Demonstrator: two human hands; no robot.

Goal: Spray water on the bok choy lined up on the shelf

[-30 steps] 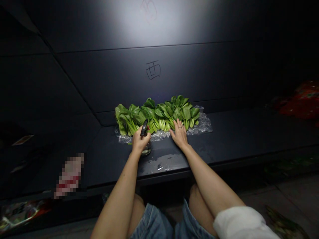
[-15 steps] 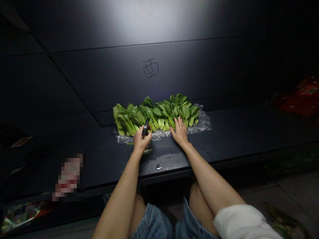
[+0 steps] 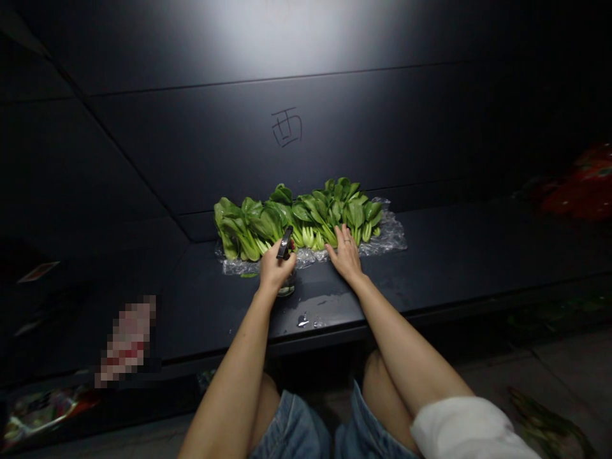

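A row of green bok choy [image 3: 268, 223] lies on crinkled clear plastic wrap [image 3: 394, 236], leaves toward the back panel and pale stems toward me. My left hand [image 3: 276, 268] is wrapped round a spray bottle [image 3: 287, 288] with a black trigger head, in front of the left half of the row; most of the bottle is hidden behind the hand. My right hand [image 3: 345, 256] rests against the stems right of the middle, its fingers stretched out and a ring on one of them. It holds nothing.
The dark shelf [image 3: 459, 248] has wet patches and water drops [image 3: 303, 320] near its front edge. A back panel [image 3: 215, 140] with a handwritten character rises behind. Red bags [image 3: 581, 185] lie far right. A blurred-out pale item [image 3: 129, 338] and packaging [image 3: 43, 408] are at left.
My left hand has shifted slightly right along the row with the spray bottle. The right hand stays against the stems. The view has moved a little.
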